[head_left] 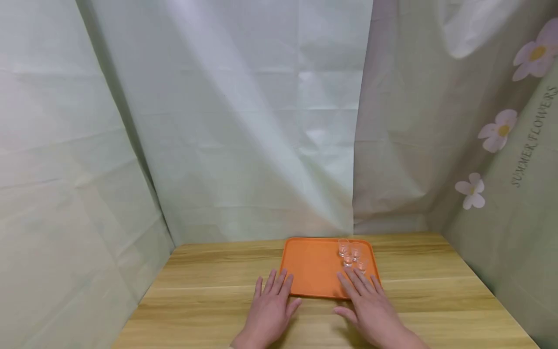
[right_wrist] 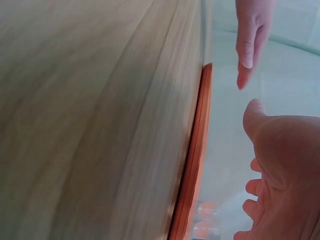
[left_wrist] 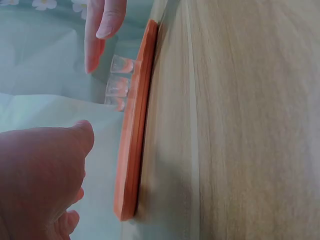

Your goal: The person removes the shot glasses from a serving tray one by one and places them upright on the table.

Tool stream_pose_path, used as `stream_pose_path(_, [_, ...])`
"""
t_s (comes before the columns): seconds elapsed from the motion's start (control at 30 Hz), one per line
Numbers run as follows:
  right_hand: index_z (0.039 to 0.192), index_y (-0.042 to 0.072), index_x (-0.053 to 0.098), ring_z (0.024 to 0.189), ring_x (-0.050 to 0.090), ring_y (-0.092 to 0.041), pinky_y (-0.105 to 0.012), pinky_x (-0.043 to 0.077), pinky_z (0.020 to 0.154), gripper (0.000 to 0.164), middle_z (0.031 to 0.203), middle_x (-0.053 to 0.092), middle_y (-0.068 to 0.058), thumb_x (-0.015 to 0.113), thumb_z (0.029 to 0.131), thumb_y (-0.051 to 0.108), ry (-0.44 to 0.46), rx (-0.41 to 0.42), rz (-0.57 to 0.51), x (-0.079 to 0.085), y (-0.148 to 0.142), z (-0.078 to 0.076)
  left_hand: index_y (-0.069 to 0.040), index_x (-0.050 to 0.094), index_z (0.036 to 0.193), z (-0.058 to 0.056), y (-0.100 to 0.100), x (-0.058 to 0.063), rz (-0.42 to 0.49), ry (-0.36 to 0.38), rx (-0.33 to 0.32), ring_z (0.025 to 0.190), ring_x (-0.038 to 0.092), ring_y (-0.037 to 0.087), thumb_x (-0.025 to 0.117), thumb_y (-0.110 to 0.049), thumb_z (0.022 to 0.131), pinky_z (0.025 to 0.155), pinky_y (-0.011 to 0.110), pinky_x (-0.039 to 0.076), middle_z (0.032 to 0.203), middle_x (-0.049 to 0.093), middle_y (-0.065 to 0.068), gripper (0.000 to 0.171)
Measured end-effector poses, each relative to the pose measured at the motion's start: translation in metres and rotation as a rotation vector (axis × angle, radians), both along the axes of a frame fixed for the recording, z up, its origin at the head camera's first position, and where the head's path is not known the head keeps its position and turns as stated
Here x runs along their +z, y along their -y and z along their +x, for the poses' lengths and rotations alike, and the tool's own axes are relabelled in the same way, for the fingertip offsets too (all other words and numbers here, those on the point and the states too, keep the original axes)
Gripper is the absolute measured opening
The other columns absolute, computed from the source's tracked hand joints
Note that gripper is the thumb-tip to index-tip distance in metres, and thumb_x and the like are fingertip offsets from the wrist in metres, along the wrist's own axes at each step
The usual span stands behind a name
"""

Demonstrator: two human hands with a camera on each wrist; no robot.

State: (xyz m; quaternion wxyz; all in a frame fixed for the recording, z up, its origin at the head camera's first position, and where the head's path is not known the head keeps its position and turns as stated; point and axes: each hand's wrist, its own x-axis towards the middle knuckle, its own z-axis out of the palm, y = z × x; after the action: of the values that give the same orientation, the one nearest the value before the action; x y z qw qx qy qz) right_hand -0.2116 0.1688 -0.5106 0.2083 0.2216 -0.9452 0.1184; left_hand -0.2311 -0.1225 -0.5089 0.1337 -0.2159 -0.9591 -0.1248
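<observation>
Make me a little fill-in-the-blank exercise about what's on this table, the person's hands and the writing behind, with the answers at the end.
1. The colour of the tray is ____.
2. In the head view, the number of clear shot glasses showing on the tray is ____.
3. Of the left hand and the right hand, the one nearer the shot glasses is the ____ one.
4. The lettering on the hanging cloth reads SUMMER ____.

Missing words: orange; four; right; FLOWERS.
</observation>
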Motion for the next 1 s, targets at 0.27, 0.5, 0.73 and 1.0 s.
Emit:
stream_pose_path(0.27, [0.162,0.008,0.056,0.155,0.045,-0.042,-0.073,0.039,0.120,0.078,0.172,0.045,-0.016,0.074,0.102,0.055,-0.009,-0.023,0.003,-0.002,-0.012,0.001,-0.007,0.058,0.159,-0.010,0.001,-0.008,0.023,-0.008,0.026,0.158,0.041,0.045,0.061,-0.046,0.113,0.124,0.076,0.030,0.168,0.050,0.016,0.061])
stream_pose_path(0.5, [0.160,0.007,0.057,0.154,0.048,-0.041,-0.074,0.040,0.119,0.079,0.169,0.047,-0.018,0.073,0.102,0.057,-0.004,-0.052,-0.001,-0.004,-0.021,0.000,-0.005,0.058,0.158,-0.015,0.002,-0.006,0.019,-0.017,0.030,0.157,0.041,0.046,0.063,-0.043,0.112,0.124,0.076,0.030,0.167,0.051,0.018,0.060])
stream_pose_path(0.73, [0.160,0.006,0.057,0.151,0.050,-0.045,-0.075,0.039,0.119,0.077,0.168,0.048,-0.020,0.075,0.102,0.054,0.002,-0.077,-0.006,-0.007,-0.031,-0.003,-0.005,0.059,0.158,-0.022,0.002,-0.007,0.024,0.001,0.042,0.158,0.040,0.046,0.062,-0.043,0.113,0.125,0.076,0.028,0.167,0.050,0.018,0.060])
stream_pose_path(1.0, [0.162,0.006,0.054,0.150,0.050,-0.046,-0.076,0.038,0.119,0.078,0.167,0.050,-0.020,0.074,0.103,0.053,0.012,-0.098,-0.004,-0.005,-0.039,-0.006,-0.004,0.058,0.159,-0.027,-0.002,-0.005,0.032,0.018,0.045,0.158,0.039,0.045,0.061,-0.044,0.113,0.125,0.076,0.027,0.167,0.050,0.019,0.061])
